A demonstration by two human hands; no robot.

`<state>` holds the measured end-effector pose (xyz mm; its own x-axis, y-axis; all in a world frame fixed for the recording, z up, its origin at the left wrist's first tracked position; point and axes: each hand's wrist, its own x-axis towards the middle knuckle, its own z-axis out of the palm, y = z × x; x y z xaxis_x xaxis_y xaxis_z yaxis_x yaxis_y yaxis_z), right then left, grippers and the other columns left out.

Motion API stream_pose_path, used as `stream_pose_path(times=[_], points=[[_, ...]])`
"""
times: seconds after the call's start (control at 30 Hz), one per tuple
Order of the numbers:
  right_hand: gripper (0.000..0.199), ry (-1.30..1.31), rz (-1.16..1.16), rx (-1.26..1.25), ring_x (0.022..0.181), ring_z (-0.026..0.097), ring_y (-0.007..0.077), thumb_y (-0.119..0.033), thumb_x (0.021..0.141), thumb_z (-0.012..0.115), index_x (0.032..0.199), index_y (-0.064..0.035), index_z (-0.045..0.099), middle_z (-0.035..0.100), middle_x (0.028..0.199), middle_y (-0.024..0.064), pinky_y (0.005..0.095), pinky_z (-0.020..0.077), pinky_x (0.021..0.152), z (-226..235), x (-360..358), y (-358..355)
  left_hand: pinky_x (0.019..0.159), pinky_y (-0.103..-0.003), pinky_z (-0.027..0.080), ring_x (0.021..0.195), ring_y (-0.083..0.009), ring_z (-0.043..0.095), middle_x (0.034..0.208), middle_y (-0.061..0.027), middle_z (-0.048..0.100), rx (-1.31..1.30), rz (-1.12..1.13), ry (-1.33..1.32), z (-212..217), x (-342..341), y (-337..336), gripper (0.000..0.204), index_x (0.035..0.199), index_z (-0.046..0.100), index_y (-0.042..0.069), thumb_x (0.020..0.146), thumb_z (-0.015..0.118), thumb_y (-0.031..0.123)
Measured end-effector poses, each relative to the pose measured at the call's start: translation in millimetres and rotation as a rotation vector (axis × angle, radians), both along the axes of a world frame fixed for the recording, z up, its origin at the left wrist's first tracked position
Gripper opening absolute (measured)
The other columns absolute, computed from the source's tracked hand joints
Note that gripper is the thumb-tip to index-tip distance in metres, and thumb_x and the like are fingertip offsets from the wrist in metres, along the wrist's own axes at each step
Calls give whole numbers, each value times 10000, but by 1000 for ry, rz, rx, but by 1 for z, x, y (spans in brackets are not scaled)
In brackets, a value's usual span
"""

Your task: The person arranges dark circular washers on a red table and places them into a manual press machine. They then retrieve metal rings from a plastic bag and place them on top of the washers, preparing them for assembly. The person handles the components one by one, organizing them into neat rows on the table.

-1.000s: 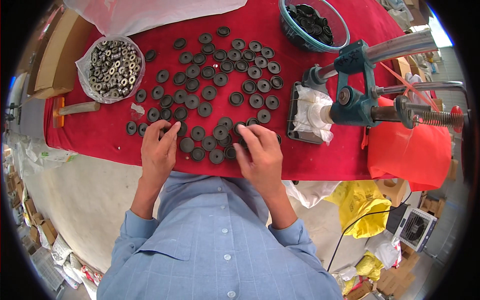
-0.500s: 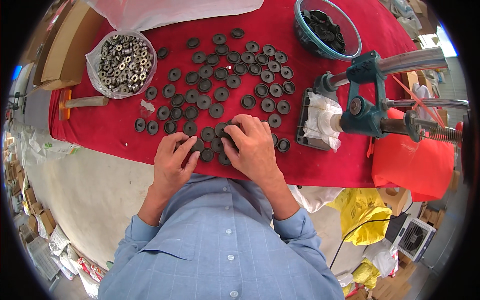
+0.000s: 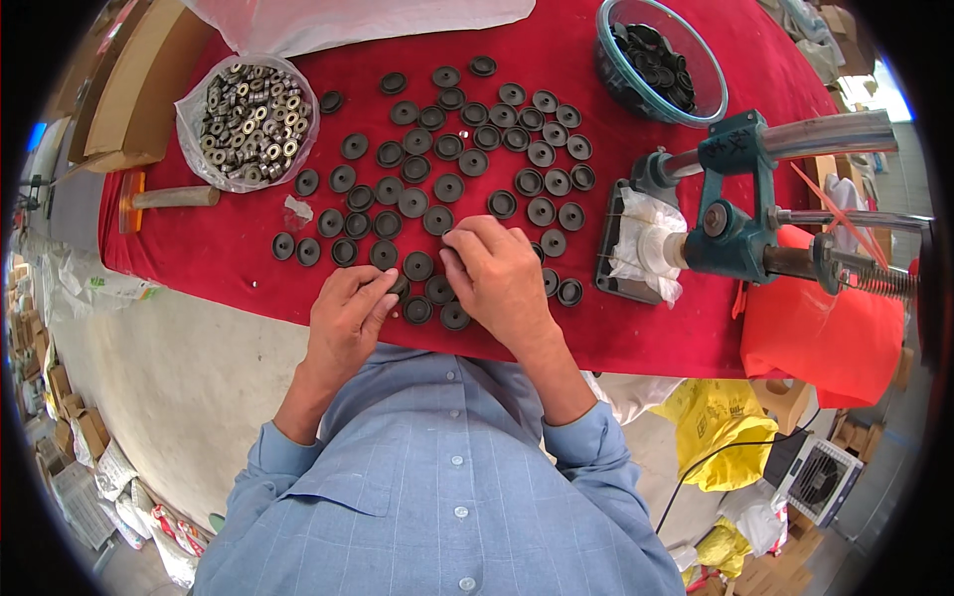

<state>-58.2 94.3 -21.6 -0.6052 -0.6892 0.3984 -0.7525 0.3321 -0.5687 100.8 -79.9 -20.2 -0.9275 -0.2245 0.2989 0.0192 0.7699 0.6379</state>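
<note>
**Both hands down among the caps**

I sit at a table under a red cloth (image 3: 238,253). Pale floor lies below its near edge, with cartons and bags along my left side. On the cloth are a bag of metal rings (image 3: 245,119), a glass bowl (image 3: 717,94) of dark parts, and a blue-green press (image 3: 735,223) on my right.

Black round caps (image 3: 447,186) are spread flat over the middle of the cloth, open faces up. Being round, they have no long axis I can name.

My left hand (image 3: 348,323) rests curled, its fingertips on a cap (image 3: 399,286) at the near edge of the spread. My right hand (image 3: 497,278) lies just beside it, fingers bent over the caps; whether it grips one I cannot tell.
</note>
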Motion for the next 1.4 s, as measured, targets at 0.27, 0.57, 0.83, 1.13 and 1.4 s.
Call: stream_pose_path(times=[0.27,0.57,0.83,1.13,1.4], points=[[171,101,-66,-30,925,666,291,-22,859,777,1013,-32,702,645,1024,90,421,549,802,-12,-29,7,690,-274,514,823,-173,665,963,-91,724,158,330,41,5,24,-22,122,1112,773,1,1007,731,46],[256,-111,-154,-102,869,693,315,29,847,781,1088,-44,741,671,994,123,410,568,738,22,3,68,622,-243,430,713,-83,534,852,-21,670,47,561,-53,-11,49,-50,96,1082,764,4,1023,726,70],[313,-76,-132,-22,922,638,272,-28,800,833,1100,-52,748,660,1040,77,402,508,814,2,59,82,816,-316,554,957,-186,666,1214,-118,684,-38,535,-73,-16,48,-60,271,1261,715,22,1016,745,134],[978,-128,-262,151,1538,338,485,-269,857,873,1632,19,352,289,1695,292,576,330,1228,-6,51,101,1283,-620,194,1633,-475,143,1774,-263,115,-334,164,-301,-1,31,-33,1293,1719,165,45,805,796,706],[967,-83,-254,119,1592,238,509,-328,939,797,1653,55,269,204,1726,326,598,258,1270,-11,39,76,1308,-614,143,1651,-458,93,1784,-250,104,-372,146,-343,2,19,-21,1266,1729,136,53,853,711,763]])
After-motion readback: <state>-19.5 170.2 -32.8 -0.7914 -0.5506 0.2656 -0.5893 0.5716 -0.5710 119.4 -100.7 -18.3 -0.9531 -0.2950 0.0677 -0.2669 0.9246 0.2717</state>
